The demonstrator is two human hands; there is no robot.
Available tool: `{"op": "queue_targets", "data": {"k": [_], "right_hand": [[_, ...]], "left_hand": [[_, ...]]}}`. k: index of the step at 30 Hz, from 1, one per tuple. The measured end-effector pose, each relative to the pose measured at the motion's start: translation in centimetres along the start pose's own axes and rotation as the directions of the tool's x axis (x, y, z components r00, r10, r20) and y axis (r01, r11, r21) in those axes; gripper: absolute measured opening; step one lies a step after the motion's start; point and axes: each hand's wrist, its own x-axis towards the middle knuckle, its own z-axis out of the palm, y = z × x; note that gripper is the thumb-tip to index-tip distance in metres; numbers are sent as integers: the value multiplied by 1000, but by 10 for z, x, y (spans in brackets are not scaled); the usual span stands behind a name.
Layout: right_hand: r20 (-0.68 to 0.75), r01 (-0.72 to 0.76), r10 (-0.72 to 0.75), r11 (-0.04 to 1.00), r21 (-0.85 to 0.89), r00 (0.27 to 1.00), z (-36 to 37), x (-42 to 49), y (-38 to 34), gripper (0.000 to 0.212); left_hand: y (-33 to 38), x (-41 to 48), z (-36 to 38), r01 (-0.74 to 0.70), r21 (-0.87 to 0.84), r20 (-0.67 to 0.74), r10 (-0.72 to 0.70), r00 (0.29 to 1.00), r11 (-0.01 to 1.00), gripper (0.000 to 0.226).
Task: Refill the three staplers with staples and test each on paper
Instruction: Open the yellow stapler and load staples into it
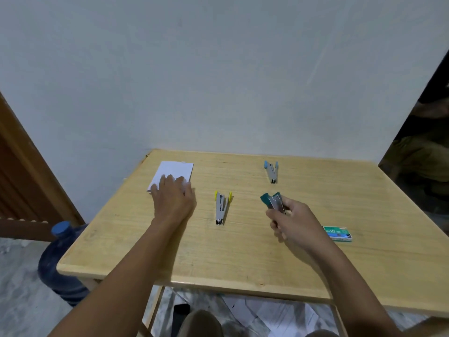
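Yellow stapler, light-blue stapler, teal stapler, white paper, green staple box.

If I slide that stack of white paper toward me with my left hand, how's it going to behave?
The stack of white paper lies flat on the smooth wooden table, so it should slide easily. The left hand presses only its near edge, so the sheets, if loose, may fan or shift apart. Lifted by one edge, it would probably droop, being thin.

On the wooden desk, the left hand lies flat on the near edge of a white paper stack. The right hand holds a teal stapler in its grip, lid sprung open. A yellow stapler and a blue stapler lie open, and a green staple box sits just right of that hand.
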Motion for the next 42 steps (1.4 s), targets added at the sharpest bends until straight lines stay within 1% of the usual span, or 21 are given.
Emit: {"op": "queue_targets", "data": {"k": [1,3,4,5,7,9,11,17,21,23,25,27,30,33,34,36,37,38,39,41,42], "right_hand": [[-14,10,-11,999,-52,1000,2,12,1,5],[-63,20,-30,988,-153,998,8,44,4,17],[-98,17,-40,974,-225,994,11,63,5,20],[-129,9,-53,947,-322,990,15,80,4,23],[-175,-11,-90,863,-506,980,26,111,-4,25],[-203,-42,-113,772,-634,973,36,136,-8,25],[-218,-63,-124,722,-689,968,44,156,-9,25],[-272,-96,-165,668,-738,948,49,191,-10,15],[-279,-121,-153,636,-762,948,52,195,-13,24],[-267,-110,-145,655,-748,953,54,191,-12,24],[-246,-80,-141,697,-713,959,52,186,-8,20],[-208,-25,-151,748,-663,966,50,180,-3,19],[-170,51,-187,803,-594,967,48,174,3,11],[-199,56,-205,818,-573,958,49,174,5,21],[-208,55,-207,822,-567,956,49,175,4,20],[-217,52,-197,842,-537,956,48,175,1,11],[-233,53,-195,862,-504,953,48,172,-1,16],[-252,64,-202,883,-466,946,49,166,-4,26],[-272,78,-213,898,-434,938,51,158,-7,31],[-276,66,-201,899,-432,940,55,142,-12,29],[-245,31,-157,893,-449,957,57,134,-12,34]], "left_hand": [[5,-8,2,-29,-49,-3,29,1000,998,39],[25,-32,4,-75,-180,57,87,995,981,64],[36,-44,6,-93,-232,109,120,987,968,73],[45,-55,8,-134,-251,145,174,974,959,76],[54,-70,10,-241,-219,156,278,948,945,72],[54,-68,9,-268,-213,123,298,947,940,60],[51,-63,10,-271,-200,102,295,950,942,51],[49,-56,20,-301,-183,110,324,940,936,50],[49,-56,18,-314,-189,87,335,938,930,40],[50,-56,17,-316,-193,91,338,937,929,40],[49,-56,17,-315,-196,98,338,936,929,40],[50,-56,16,-317,-198,97,340,935,927,40],[51,-56,15,-314,-207,108,340,934,927,39],[52,-57,11,-307,-231,105,337,936,923,37],[53,-57,11,-299,-250,104,333,937,921,39],[54,-57,8,-255,-303,107,299,948,918,45],[55,-57,7,-238,-321,88,279,956,917,43],[55,-57,7,-230,-322,52,259,964,919,36],[54,-56,8,-214,-303,21,232,973,929,27],[53,-55,10,-161,-241,23,171,985,957,20],[52,-55,12,-150,-205,32,159,987,967,22]]}}
